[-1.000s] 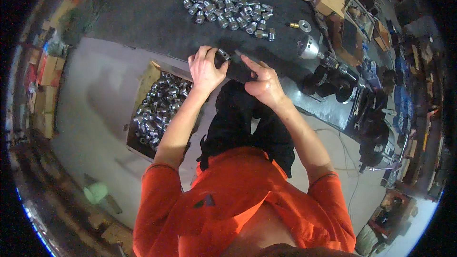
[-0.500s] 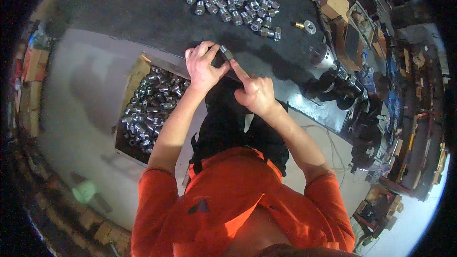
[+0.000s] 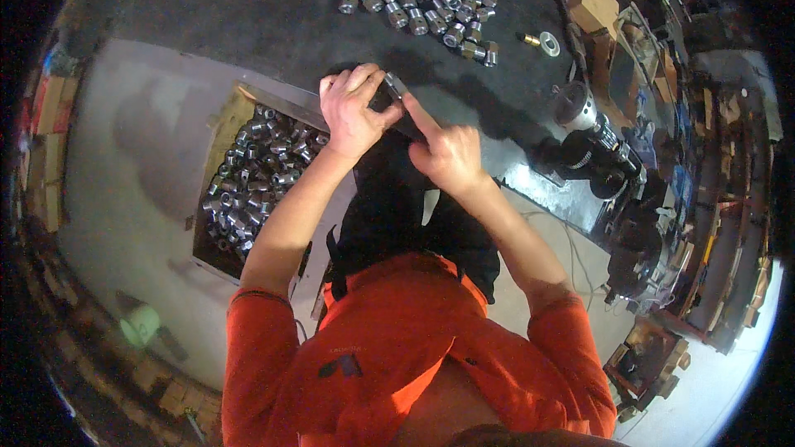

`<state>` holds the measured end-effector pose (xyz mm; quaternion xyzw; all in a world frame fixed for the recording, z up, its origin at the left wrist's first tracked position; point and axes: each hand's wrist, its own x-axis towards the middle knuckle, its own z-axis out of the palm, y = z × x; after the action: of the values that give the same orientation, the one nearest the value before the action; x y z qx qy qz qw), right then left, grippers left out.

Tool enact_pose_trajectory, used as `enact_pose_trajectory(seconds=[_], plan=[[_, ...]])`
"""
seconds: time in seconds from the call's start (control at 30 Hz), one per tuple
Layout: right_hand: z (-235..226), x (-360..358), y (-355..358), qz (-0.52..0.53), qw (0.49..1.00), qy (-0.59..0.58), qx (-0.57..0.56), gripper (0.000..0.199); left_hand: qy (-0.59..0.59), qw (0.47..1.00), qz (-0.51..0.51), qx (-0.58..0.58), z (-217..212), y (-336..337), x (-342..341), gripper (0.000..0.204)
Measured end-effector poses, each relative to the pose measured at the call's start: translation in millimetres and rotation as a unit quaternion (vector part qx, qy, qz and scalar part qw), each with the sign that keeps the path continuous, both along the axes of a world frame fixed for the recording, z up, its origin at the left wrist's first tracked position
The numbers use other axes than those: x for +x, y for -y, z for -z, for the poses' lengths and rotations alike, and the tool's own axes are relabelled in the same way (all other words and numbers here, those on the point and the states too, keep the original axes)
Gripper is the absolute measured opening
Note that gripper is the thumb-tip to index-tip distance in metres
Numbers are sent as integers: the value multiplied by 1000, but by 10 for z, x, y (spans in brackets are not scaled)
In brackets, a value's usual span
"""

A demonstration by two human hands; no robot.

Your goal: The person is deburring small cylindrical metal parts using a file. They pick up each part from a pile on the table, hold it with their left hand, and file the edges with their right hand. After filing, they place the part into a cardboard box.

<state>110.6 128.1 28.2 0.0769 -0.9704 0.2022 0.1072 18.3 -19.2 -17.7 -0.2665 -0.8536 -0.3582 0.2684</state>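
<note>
At the near edge of the dark workbench [image 3: 232,25], my left hand [image 3: 351,112] grips a small metal fitting [image 3: 396,84] between thumb and fingers. My right hand [image 3: 447,153] is beside it, its index finger stretched out and touching the fitting's near side. The other fingers of that hand are curled in, and I see nothing in them. Farther back on the bench lies a loose heap of similar metal fittings [image 3: 414,0]. Below the bench edge, left of my left forearm, a wooden box [image 3: 225,128] is filled with many more metal fittings [image 3: 261,170].
On the bench at right are a flat metal ring [image 3: 549,44], a small brass piece [image 3: 530,39] and a metal machine with a round chuck [image 3: 573,106]. Cardboard boxes [image 3: 592,4] stand behind it. A cable [image 3: 571,240] runs over the floor at right.
The view has shifted slightly. The fitting has turned a little in my left hand, while my right index finger stays against it.
</note>
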Motion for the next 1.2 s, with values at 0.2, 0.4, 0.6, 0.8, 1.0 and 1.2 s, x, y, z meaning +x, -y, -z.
enact_pose_trajectory(seconds=[0.2, 0.4, 0.6, 0.8, 1.0, 1.2], plan=[[125, 5, -60, -29, 997, -74, 5, 66, 11, 1000, 5, -6, -20, -5, 6, 43], [74, -151, 79, 7, 1000, 12, 16, 68, 9, 1000, 8, -6, -9, 26, -12, 40], [131, -39, 30, -12, 999, -52, -5, 65, 1, 1000, 7, -15, -13, 20, 3, 39], [45, 33, 80, 20, 1000, -13, 0, 65, -6, 1000, 8, -14, -1, 9, -9, 43], [105, -140, 167, 47, 999, 1, 1, 64, -6, 999, 31, -2, -2, 45, -11, 40], [55, 22, 72, 44, 999, 21, 17, 65, 0, 1000, 11, -10, 9, 5, 8, 42]])
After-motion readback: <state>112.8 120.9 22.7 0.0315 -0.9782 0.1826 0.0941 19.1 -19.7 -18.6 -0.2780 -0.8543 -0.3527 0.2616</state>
